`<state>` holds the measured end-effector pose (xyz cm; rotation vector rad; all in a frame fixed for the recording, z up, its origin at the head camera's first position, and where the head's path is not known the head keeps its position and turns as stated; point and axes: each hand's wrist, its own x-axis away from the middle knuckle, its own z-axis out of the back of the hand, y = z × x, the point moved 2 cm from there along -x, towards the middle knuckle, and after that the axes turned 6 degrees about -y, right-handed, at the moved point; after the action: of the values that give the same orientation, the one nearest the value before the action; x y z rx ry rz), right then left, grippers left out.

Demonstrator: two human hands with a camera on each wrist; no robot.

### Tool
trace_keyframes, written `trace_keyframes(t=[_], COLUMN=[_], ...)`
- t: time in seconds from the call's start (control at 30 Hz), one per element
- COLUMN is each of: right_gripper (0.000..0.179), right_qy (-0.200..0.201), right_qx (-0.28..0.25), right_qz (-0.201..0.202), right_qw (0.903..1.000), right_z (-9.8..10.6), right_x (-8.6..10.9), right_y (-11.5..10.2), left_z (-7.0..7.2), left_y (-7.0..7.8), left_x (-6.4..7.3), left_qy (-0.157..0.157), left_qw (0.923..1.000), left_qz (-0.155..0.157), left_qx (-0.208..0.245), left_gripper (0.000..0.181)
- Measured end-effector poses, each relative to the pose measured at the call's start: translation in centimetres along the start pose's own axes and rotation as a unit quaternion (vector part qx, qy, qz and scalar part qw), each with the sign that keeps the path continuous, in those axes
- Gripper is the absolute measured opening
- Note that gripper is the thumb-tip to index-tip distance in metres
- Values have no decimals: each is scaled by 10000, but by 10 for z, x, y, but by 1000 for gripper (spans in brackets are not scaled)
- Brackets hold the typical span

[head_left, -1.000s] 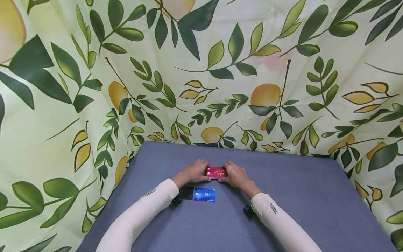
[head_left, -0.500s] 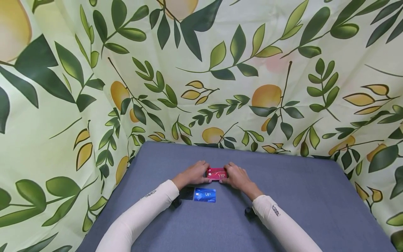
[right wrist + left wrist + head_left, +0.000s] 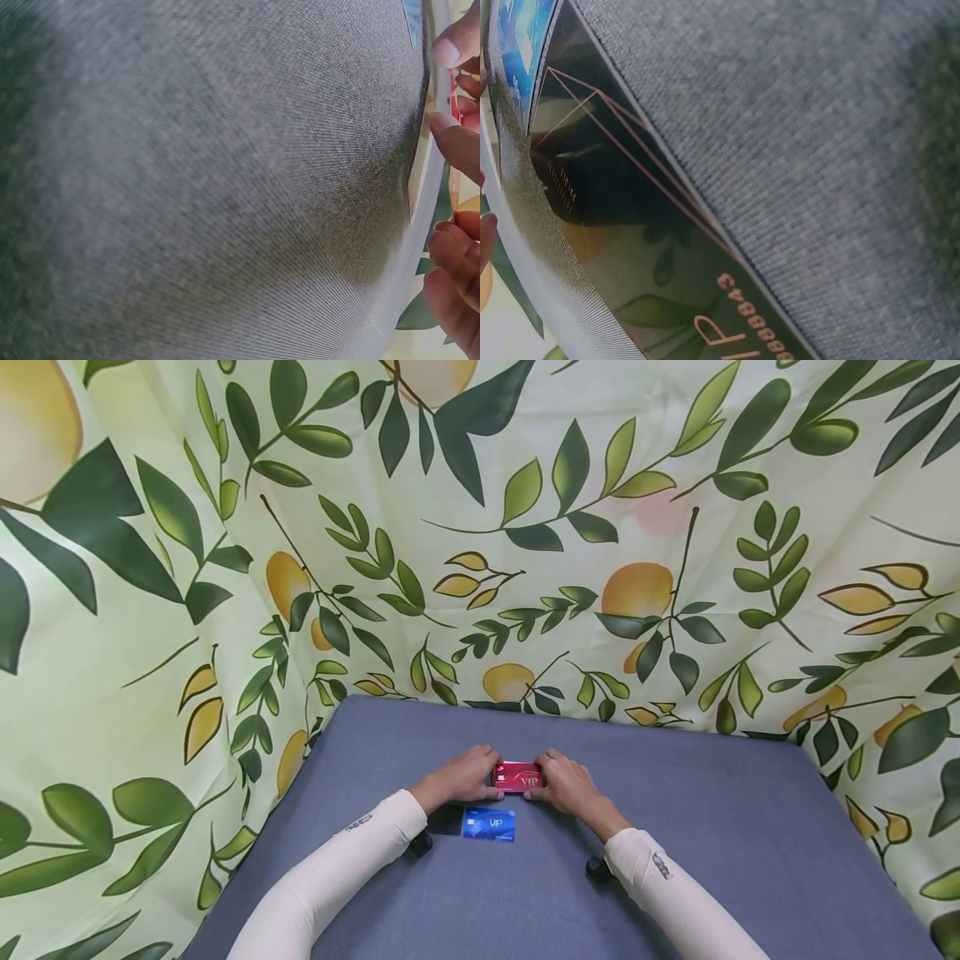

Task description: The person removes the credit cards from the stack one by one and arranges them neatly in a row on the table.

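In the head view a red VIP card (image 3: 517, 777) is held between both hands. My left hand (image 3: 468, 774) pinches its left end with the thumb on the near edge, while my right hand (image 3: 567, 781) grips the right end likewise. A pale strip shows along the card's far edge; whether it is another card I cannot tell. Closer to me lie a blue VIP card (image 3: 489, 825) and, at its left, a black card (image 3: 448, 820) partly hidden by the left wrist. The black card (image 3: 652, 225) fills much of the left wrist view. In the right wrist view the red card (image 3: 454, 97) appears edge-on.
Grey-blue cloth covers the table (image 3: 675, 827). Behind and at the sides hangs a leaf-and-fruit patterned curtain (image 3: 405, 552). Dark wrist devices (image 3: 598, 870) sit under the sleeves.
Both hands keep their hold on the red card. A pale strip has come into sight along its far edge. The head view has shifted slightly; the blue and black cards stay put.
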<state>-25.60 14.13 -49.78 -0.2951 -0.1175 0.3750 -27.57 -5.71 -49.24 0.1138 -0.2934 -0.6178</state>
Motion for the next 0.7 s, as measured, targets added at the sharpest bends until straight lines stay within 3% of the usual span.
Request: trace_keyframes(t=[0.57, 0.7], right_gripper=[64, 64], right_qy=[-1, -16], right_qx=[-34, 27], right_qz=[91, 70], right_qw=[10000, 10000], right_z=[-1, -1], right_x=[8, 11], right_y=[2, 2], left_z=[-3, -2], left_y=[4, 6], left_x=[2, 3], left_qy=[69, 203], left_qw=[9998, 9988], left_qz=[-210, -433], left_qx=[1, -73], left_gripper=[62, 59])
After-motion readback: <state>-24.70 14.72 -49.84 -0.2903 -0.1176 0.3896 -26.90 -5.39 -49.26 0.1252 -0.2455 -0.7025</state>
